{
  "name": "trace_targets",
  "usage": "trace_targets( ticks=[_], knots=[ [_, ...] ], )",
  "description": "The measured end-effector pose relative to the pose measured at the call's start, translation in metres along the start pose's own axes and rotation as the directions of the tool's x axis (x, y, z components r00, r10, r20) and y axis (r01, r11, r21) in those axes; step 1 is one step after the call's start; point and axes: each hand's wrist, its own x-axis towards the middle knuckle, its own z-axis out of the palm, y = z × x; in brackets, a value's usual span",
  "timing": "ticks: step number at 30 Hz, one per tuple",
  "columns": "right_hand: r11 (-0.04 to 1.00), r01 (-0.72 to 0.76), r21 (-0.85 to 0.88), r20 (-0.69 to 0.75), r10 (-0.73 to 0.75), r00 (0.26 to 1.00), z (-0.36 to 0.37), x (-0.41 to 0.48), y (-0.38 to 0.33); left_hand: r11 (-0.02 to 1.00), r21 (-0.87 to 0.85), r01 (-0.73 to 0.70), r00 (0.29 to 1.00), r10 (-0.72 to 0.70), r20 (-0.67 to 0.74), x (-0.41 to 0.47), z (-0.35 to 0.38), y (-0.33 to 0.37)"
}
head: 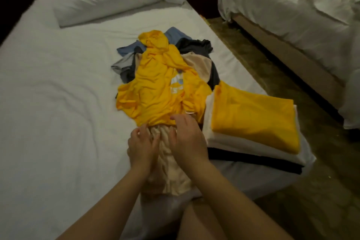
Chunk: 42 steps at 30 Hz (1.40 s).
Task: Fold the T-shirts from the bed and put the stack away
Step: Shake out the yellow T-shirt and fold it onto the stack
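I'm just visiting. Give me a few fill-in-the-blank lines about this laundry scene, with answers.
1. The folded stack is topped by a ___ shirt.
2. The loose pile lies to that stack's ___.
3. The left hand and right hand both grip the beige shirt on the ___ bedsheet.
Answers: yellow; left; white.

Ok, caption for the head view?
Left hand and right hand hold a beige T-shirt; yellow T-shirt tops the pile, folded stack alongside.
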Motion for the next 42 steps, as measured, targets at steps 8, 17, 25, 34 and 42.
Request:
trace_targets(
  ticks=[8, 17, 25, 34, 42],
  knots=[
    [0.915, -0.293, -0.278, 0.383, 0.385, 0.839, 0.05, 0.059, 0.028, 0.973, -0.001, -0.229, 0.973, 0.229, 0.026, 0.07, -0.003, -0.003],
    [0.817, -0.55, 0.171, 0.114, 0.538, 0.835, 0.044, 0.018, -0.014, 0.862, -0.395, -0.318, 0.947, 0.267, -0.179, 0.032, -0.05, 0.001],
    [0.311, -0.648, 0.695, 0.41, 0.569, 0.713, 0.01, 0.002, -0.093, 0.849, -0.342, -0.402, 0.911, 0.409, -0.057, -0.058, -0.109, -0.002],
    [0.719, -0.434, 0.543, 0.326, 0.296, 0.898, -0.089, -0.023, -0.17, 0.718, -0.535, -0.445, 0.891, 0.414, -0.185, -0.109, -0.204, 0.013],
    [0.695, -0.38, 0.61, 0.527, 0.003, 0.85, -0.204, -0.028, -0.214, 0.71, -0.433, -0.556, 0.808, 0.583, -0.083, -0.117, -0.321, 0.079]
  ],
)
